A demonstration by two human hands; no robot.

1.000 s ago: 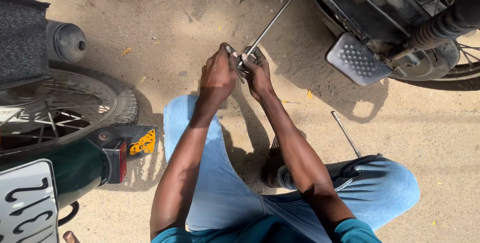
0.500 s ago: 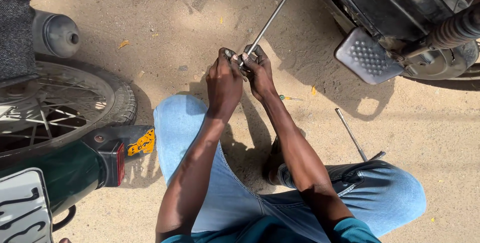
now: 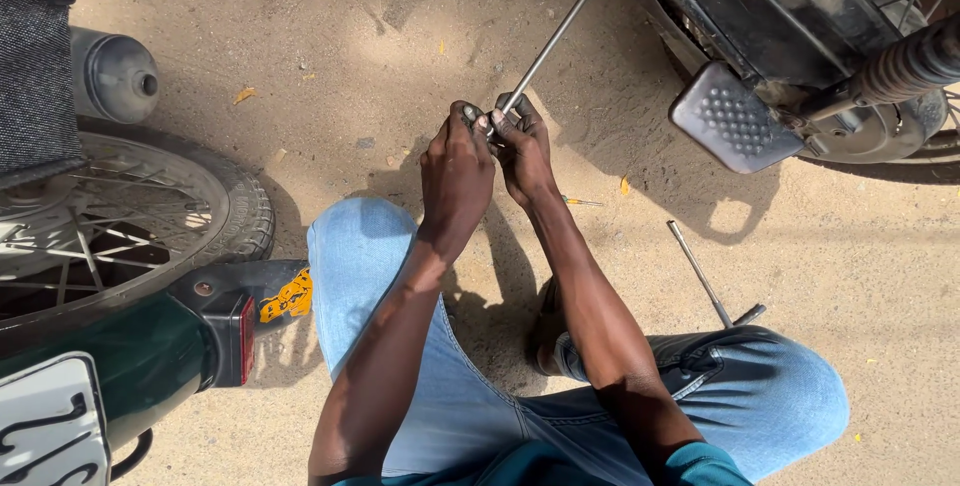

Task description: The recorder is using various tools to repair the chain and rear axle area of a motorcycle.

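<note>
A long thin metal rod (image 3: 555, 38) runs from the motorcycle at the top right down to my two hands. My left hand (image 3: 456, 174) is closed around a small metal part at the rod's near end. My right hand (image 3: 522, 151) grips the same end from the other side, fingers touching the left hand. What the small part is stays hidden by my fingers. Both forearms reach forward over my knees in blue jeans (image 3: 370, 266).
A motorcycle's rear (image 3: 800, 56) with a studded metal footrest (image 3: 725, 118) stands at the top right. Another bike's spoked wheel (image 3: 120, 226), exhaust (image 3: 115, 76) and tail light (image 3: 240, 336) are at the left. An L-shaped metal tool (image 3: 705, 278) lies on the sandy ground by my right knee.
The view has shifted slightly, so the hands sit lower in the frame. Both hands stay clasped on the rod's end.
</note>
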